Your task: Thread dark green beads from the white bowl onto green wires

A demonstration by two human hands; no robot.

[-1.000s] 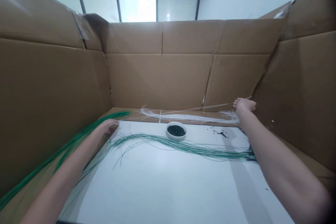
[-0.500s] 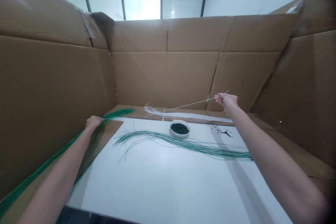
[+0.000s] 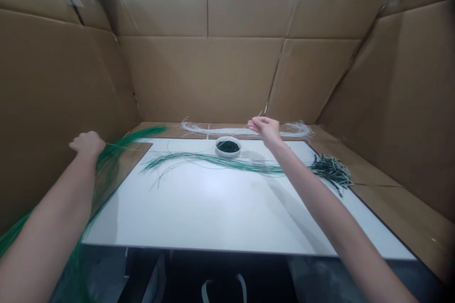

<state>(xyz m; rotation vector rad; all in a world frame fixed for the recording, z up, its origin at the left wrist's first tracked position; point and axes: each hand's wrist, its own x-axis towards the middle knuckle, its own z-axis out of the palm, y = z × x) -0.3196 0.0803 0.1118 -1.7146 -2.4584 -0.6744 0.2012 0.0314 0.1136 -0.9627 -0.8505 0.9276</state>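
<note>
My right hand (image 3: 265, 129) is raised over the back of the white table (image 3: 199, 218), its fingertips closed on a thin pale strand (image 3: 260, 113). The strand's tip pokes up past the fingers; its lower part is hard to follow. At the left, my left hand (image 3: 88, 144) is closed in a pinch, and a fine thread (image 3: 122, 147) runs rightward from it. Whether both hold one strand, I cannot tell. Beside the left hand hangs a bundle of green strands (image 3: 124, 140). Below and left of my right hand stands a white bowl (image 3: 228, 155) of dark green beads (image 3: 229, 146).
Behind the bowl lies a bundle of white strands (image 3: 223, 130). Another green bundle (image 3: 220, 161) crosses the table, with dark beaded ends (image 3: 330, 170) at the right. Cardboard walls (image 3: 202, 75) enclose the sides and back. A dark gap lies below the table's front edge.
My right hand has moved left toward the bowl, still pinching the pale strand. My left hand has moved left. The view has tilted down, bringing the table's front edge and the beaded ends into sight.
</note>
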